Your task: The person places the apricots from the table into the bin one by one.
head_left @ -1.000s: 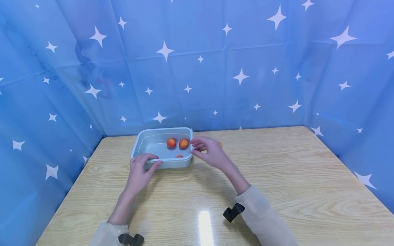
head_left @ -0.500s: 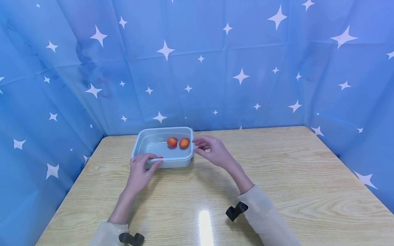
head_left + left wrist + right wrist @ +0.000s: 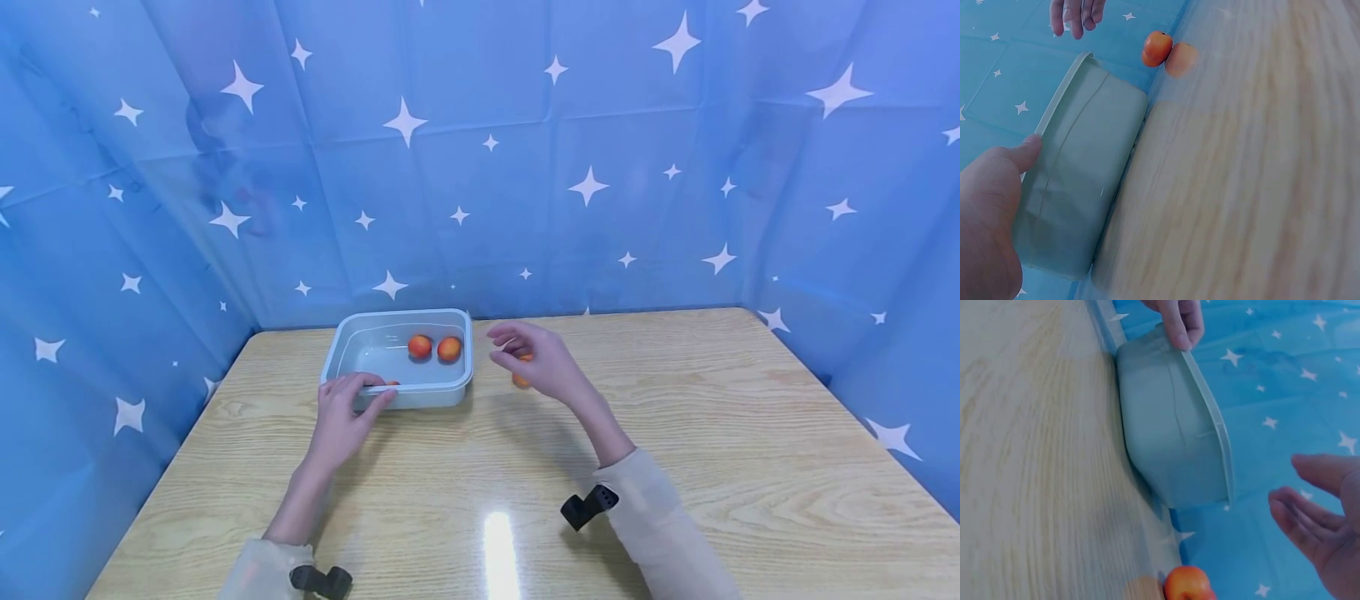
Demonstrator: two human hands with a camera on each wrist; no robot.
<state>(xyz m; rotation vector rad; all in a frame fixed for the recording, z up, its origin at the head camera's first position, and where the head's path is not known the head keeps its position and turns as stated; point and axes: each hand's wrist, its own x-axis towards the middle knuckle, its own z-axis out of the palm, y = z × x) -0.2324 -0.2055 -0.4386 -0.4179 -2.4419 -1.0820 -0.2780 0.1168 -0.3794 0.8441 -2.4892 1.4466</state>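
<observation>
Head view: left hand (image 3: 339,421) clamps its grip on the tub (image 3: 341,342) rim, steadying it on the table (image 3: 675,433); right hand (image 3: 542,365), fingers apart, hovers over a loose orange fruit (image 3: 521,379) just right of the tub.

I find no legible text, label, brand, number or sign in any of my views. The blue backdrop (image 3: 480,167) carries only white star shapes; the tub (image 3: 337,350) is unmarked.
</observation>
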